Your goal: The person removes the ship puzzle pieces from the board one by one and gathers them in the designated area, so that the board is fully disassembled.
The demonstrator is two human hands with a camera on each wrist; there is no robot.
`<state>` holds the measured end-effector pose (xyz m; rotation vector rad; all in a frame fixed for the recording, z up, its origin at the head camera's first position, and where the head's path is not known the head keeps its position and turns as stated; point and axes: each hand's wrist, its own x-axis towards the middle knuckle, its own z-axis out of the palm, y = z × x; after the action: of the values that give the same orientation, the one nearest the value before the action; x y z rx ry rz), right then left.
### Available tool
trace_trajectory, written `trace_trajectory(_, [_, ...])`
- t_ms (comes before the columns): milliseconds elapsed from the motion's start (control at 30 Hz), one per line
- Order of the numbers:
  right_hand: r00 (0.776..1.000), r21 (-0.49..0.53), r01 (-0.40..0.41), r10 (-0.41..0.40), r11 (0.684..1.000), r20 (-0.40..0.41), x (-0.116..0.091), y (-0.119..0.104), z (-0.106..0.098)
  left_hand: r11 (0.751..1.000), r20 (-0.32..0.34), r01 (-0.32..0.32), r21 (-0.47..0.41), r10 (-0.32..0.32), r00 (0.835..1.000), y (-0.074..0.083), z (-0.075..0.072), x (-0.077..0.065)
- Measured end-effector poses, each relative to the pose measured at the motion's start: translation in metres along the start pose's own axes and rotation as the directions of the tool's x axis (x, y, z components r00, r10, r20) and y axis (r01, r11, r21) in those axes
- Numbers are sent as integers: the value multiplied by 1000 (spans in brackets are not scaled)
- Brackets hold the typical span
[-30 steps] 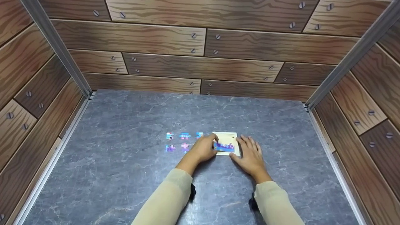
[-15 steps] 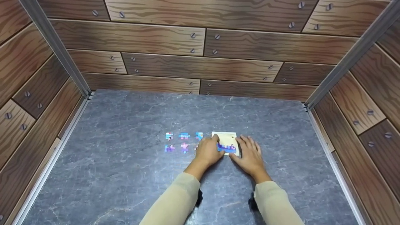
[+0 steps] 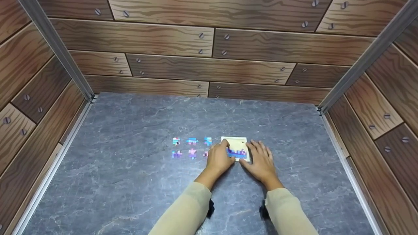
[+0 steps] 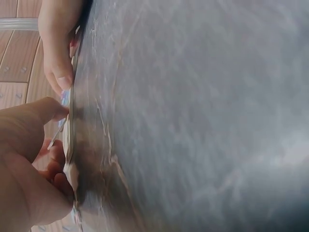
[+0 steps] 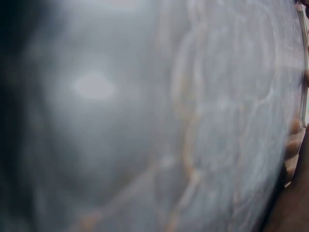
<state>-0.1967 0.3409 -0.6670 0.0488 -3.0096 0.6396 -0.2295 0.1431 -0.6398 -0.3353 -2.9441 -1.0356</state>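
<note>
Between the 2 hands: a pale puzzle tray [image 3: 235, 143] lies flat on the grey marbled worktop [image 3: 130, 189], its far part bare, a blue-and-purple picture section [image 3: 238, 154] across its near part.
Left hand [image 3: 220, 159]: bent over the tray's left side and hiding much of that edge; in the left wrist view its thumb and fingers pinch a thin flat piece [image 4: 57, 135], seen edge-on and tilted. Whether that piece is joined to the coloured section, I cannot tell.
Reason for the pinch: probably fine control, since a grip on the edges lets the angle be set against the tray's rim.
Right hand [image 3: 260, 161]: fingers spread and fairly straight beside the tray's right edge, thumb at the near edge by the corner; the right wrist view catches only fingertips at its border.
Reason for the brace: likely to stop the tray sliding while the left hand works.
Loose pieces [image 3: 192, 141]: left of the tray in 2 rows of 3, the near row's last piece partly behind the left hand.
Reason for the gaps: apart and picture side up, each piece is presumably easy to read and lift without nudging its neighbours.
</note>
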Motion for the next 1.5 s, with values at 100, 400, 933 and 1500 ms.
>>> trace_trajectory(100, [1000,4,1,-1,1000,-1,0,-1,-1,1000,-16,-6,-2,6,1000,0,-1,0])
trace_trajectory(400, [1000,2,7,-7,1000,-12,0,0,0,1000,-8,-23,13,23,1000,5,-4,-1])
trace_trajectory(933, [1000,5,9,-9,1000,-15,1,1,2,997,60,-31,65,27,998,4,-5,1])
trace_trajectory(1500, [1000,-10,7,-7,1000,-17,2,1,1,986,84,-103,127,93,992,-3,-14,6])
